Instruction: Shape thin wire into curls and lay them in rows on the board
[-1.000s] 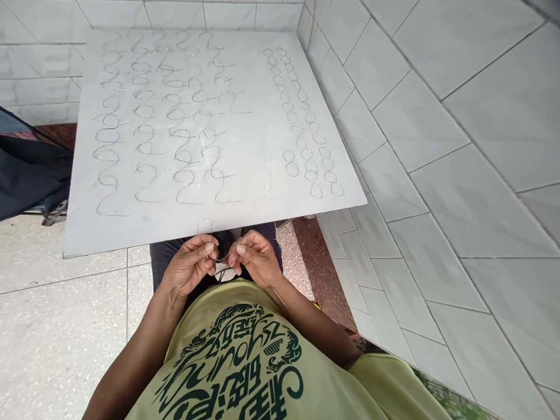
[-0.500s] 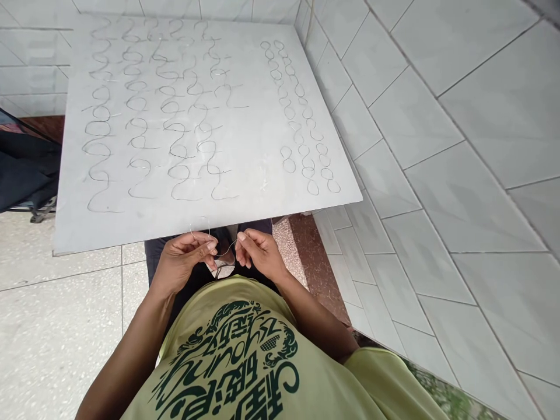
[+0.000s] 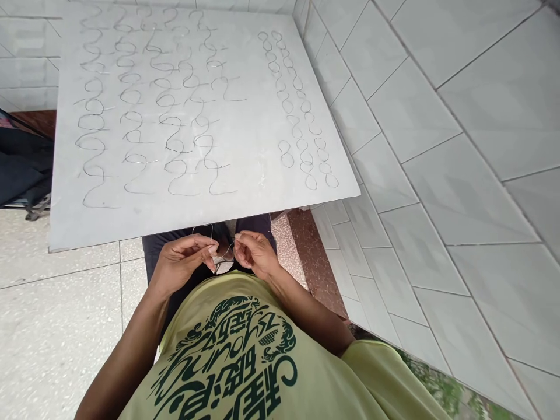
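A thin, curved piece of wire (image 3: 227,251) spans the short gap between my two hands, just off the near edge of the white board. My left hand (image 3: 187,256) pinches it between thumb and forefinger, and a loop of it rises above those fingers. On the other side, my right hand (image 3: 255,252) has thumb and forefinger closed on the wire's other end, its remaining fingers curled. Several S-shaped wire pieces (image 3: 178,175) lie in columns on the board's left and middle. Closed figure-eight wire pieces (image 3: 286,154) lie in rows on its right.
The white board (image 3: 262,201) stands in front of me, above my lap. A tiled wall (image 3: 420,151) runs close along the right side. Dark fabric (image 3: 24,166) sits at the far left, above the speckled floor (image 3: 61,315).
The view has shifted slightly, so the board appears a little higher and further left. Both hands keep their pinch on the wire; the right hand has turned slightly.
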`<state>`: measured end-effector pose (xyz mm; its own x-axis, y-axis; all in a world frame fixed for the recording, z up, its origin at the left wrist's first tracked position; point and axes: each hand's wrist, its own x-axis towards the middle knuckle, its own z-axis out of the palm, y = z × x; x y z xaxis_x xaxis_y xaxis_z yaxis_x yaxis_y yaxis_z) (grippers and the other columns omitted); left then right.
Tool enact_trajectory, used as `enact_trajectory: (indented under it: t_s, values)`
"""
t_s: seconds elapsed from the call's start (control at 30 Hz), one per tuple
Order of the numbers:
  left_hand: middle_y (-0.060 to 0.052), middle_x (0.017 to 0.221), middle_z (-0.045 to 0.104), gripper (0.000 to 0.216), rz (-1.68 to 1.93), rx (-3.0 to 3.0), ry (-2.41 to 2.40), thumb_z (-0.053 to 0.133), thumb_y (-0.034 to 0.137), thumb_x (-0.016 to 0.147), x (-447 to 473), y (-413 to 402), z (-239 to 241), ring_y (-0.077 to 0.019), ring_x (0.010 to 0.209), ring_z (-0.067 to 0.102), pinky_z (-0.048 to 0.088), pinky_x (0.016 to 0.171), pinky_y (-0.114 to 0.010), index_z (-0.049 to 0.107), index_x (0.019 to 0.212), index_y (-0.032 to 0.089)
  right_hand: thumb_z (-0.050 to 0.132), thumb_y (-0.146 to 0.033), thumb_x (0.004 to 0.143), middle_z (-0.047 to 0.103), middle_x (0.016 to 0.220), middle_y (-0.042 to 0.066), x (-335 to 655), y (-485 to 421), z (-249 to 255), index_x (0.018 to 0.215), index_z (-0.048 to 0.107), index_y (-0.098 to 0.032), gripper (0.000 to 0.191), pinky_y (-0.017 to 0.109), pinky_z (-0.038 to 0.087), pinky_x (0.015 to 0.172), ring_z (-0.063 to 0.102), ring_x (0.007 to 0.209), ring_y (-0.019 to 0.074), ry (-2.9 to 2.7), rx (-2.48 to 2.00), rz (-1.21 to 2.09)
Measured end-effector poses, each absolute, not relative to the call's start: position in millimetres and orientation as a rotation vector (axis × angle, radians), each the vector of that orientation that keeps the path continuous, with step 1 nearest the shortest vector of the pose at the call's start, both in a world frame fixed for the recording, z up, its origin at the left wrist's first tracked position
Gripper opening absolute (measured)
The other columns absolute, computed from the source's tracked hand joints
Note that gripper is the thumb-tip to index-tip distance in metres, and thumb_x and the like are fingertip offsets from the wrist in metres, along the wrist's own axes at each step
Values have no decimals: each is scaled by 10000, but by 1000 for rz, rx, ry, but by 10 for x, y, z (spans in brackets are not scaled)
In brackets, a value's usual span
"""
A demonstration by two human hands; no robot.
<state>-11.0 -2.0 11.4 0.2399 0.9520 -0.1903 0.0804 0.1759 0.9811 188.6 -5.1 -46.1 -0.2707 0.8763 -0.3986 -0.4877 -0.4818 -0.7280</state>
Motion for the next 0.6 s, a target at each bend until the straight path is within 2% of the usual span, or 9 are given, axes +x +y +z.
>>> enact_trajectory:
  t_s: [0.13, 0.23, 0.33, 0.6]
  values:
    - [-33, 741, 743, 207, 905, 1137, 1134, 856, 339, 796, -109, 11, 124, -158, 536, 692, 596, 589, -293, 796, 915, 181, 619, -538, 952, 637, 584, -9, 1963, -55, -411, 819, 666, -174, 390, 186, 301, 344, 527, 425, 92, -759, -916, 1880]
    - [-33, 764, 738, 226, 892, 1127, 1130, 852, 344, 801, -106, 30, 108, -157, 543, 693, 597, 577, -290, 794, 939, 175, 728, -497, 904, 690, 704, 1, 1981, -78, -369, 968, 695, -174, 331, 185, 384, 401, 600, 527, 103, -908, -841, 1919]
    - [-26, 767, 728, 224, 886, 1106, 1127, 839, 346, 817, -89, 40, 73, -151, 551, 692, 589, 568, -276, 785, 948, 172, 812, -420, 852, 701, 707, -4, 1929, -114, -376, 936, 685, -174, 289, 190, 427, 453, 616, 560, 103, -991, -800, 1931]
    - [-21, 738, 722, 245, 912, 932, 1195, 843, 352, 810, -27, 28, -61, -139, 575, 685, 593, 599, -260, 779, 953, 164, 804, -484, 846, 727, 694, 5, 1778, -152, -563, 855, 641, -176, 349, 201, 432, 469, 644, 544, 111, -955, -939, 1758]
